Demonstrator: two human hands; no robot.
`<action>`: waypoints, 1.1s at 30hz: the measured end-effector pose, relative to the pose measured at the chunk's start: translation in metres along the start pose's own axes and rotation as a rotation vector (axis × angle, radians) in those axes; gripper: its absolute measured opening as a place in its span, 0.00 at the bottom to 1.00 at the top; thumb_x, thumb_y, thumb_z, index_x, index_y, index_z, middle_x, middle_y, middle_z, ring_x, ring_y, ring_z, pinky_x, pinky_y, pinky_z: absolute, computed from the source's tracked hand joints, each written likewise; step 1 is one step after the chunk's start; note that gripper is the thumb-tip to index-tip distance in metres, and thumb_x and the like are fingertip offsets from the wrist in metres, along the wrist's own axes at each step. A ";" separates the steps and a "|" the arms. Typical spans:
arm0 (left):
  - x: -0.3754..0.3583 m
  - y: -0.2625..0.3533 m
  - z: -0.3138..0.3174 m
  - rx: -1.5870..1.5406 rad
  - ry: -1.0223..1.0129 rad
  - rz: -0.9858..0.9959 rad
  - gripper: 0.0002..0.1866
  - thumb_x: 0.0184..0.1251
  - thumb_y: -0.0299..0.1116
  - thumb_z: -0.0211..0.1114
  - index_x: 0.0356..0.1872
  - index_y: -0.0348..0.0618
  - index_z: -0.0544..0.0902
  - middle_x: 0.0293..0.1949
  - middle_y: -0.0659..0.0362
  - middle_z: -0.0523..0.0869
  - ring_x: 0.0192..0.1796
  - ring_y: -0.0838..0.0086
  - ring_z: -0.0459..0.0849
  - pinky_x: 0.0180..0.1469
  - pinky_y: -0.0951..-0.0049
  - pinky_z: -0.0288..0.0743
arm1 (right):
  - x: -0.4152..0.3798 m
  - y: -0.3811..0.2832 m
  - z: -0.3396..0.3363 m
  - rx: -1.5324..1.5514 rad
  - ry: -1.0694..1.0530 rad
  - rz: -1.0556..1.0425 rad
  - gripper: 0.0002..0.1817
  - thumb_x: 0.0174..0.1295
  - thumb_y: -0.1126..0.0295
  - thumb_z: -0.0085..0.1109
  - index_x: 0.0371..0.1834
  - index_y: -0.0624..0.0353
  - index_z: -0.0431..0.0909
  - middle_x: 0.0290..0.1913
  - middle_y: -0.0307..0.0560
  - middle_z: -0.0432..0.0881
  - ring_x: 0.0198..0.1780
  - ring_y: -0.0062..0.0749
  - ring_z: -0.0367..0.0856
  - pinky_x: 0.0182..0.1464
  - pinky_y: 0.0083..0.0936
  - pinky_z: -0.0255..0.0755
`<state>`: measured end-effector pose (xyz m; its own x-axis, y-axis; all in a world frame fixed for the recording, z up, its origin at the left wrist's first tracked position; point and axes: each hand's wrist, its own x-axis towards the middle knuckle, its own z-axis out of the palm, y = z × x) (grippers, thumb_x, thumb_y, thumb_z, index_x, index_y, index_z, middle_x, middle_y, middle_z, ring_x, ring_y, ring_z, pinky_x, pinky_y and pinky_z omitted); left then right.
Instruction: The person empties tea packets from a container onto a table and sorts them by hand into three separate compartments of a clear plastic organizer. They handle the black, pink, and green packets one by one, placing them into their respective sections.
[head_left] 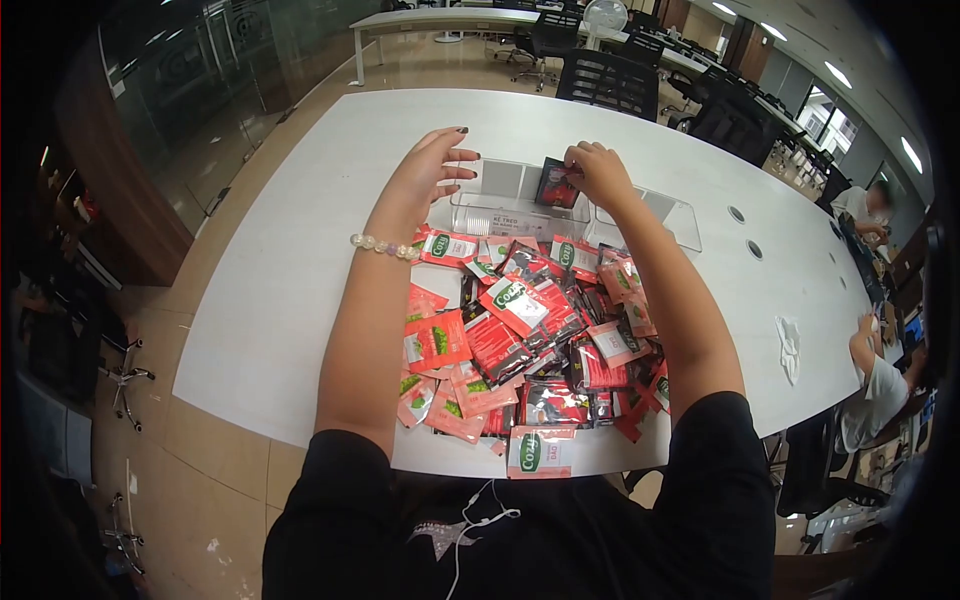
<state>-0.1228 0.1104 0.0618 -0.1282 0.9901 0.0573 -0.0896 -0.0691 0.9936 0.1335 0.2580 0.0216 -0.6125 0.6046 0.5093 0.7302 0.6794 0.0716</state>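
My right hand [598, 172] pinches a dark red-and-black sachet [556, 186], held upright inside the clear plastic box [470, 217] at the far side of the pile. Beside the box's left end is my left hand [432, 172], its fingers spread and nothing between them. A bead bracelet circles that wrist. Between my forearms lies a heap of sachets: pink-and-white ones [515, 303] with a green label, and red-and-black ones [497, 345]. Another pink-and-white sachet [541, 452] rests at the table's near edge. Part of a second clear box [680, 222] shows behind my right forearm.
Everything stands on a white table [270, 300]. Toward its right side are round dark grommets [737, 214] and a crumpled white item [789, 350]. A black chair [608, 83] stands beyond the far edge. Other people [868, 212] sit along the right.
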 end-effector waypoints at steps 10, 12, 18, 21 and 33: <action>0.007 -0.018 0.014 0.454 0.011 0.006 0.21 0.65 0.44 0.53 0.56 0.47 0.74 0.42 0.61 0.82 0.39 0.77 0.79 0.41 0.76 0.68 | -0.010 -0.009 -0.005 -0.083 0.130 -0.047 0.10 0.49 0.68 0.65 0.35 0.50 0.77 0.38 0.38 0.75 0.47 0.33 0.74 0.46 0.33 0.66; 0.010 -0.024 0.016 0.462 0.009 0.019 0.21 0.65 0.44 0.53 0.55 0.46 0.75 0.42 0.61 0.82 0.38 0.77 0.79 0.41 0.75 0.69 | -0.006 -0.007 0.001 -0.088 0.056 -0.093 0.08 0.50 0.67 0.64 0.33 0.51 0.79 0.38 0.37 0.76 0.47 0.32 0.74 0.47 0.32 0.66; 0.024 -0.044 0.015 0.507 -0.044 0.113 0.22 0.63 0.37 0.58 0.58 0.44 0.74 0.43 0.59 0.82 0.38 0.76 0.79 0.43 0.75 0.70 | -0.004 -0.008 -0.019 0.258 0.208 -0.028 0.04 0.55 0.68 0.61 0.30 0.55 0.79 0.29 0.38 0.76 0.36 0.31 0.77 0.37 0.29 0.70; 0.020 -0.053 0.033 0.458 -0.050 0.241 0.25 0.65 0.39 0.60 0.61 0.41 0.71 0.44 0.58 0.81 0.40 0.78 0.80 0.42 0.76 0.72 | -0.013 -0.003 -0.027 1.003 0.236 0.229 0.04 0.59 0.71 0.60 0.31 0.58 0.77 0.25 0.37 0.75 0.28 0.22 0.76 0.31 0.21 0.69; 0.037 -0.011 0.074 0.960 -0.046 0.436 0.07 0.63 0.28 0.61 0.38 0.34 0.79 0.29 0.55 0.83 0.24 0.75 0.80 0.29 0.75 0.73 | -0.116 0.022 -0.113 1.219 0.234 0.439 0.19 0.63 0.70 0.55 0.57 0.55 0.69 0.41 0.41 0.77 0.37 0.21 0.78 0.39 0.19 0.71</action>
<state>-0.0531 0.1564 0.0606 0.0783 0.9078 0.4120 0.7774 -0.3143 0.5449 0.2550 0.1555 0.0613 -0.2394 0.8673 0.4364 0.0385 0.4576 -0.8883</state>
